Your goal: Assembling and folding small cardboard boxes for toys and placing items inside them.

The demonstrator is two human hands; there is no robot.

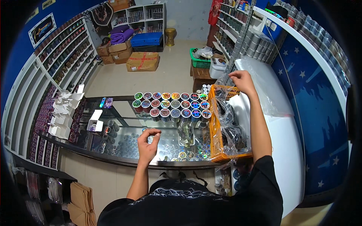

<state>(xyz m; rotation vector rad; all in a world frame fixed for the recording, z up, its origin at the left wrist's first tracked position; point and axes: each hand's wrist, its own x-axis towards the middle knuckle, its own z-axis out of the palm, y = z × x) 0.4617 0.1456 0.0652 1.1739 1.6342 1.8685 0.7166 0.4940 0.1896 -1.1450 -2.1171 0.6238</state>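
Observation:
My left hand [148, 146] hovers over the glass-topped counter with its fingers curled in toward the thumb; I see nothing held in it. Just beyond it stand three rows of small round tubs [175, 104] with shiny, colourful lids, packed close together. My right hand [243, 81] is raised at the far end of an orange plastic crate [213, 130], fingers pinched at the upper edge of a clear plastic bag [222, 83]. The bag lines the crate, and dark items [233, 135] lie inside, partly hidden by the crumpled plastic.
Small white boxes [62, 122] with raised flaps stand at the counter's left end, and another open white box [95, 122] is nearer. A clear container [186, 133] sits by the tubs. White surface [286, 150] lies right of the crate; cartons [143, 61] rest on the floor beyond.

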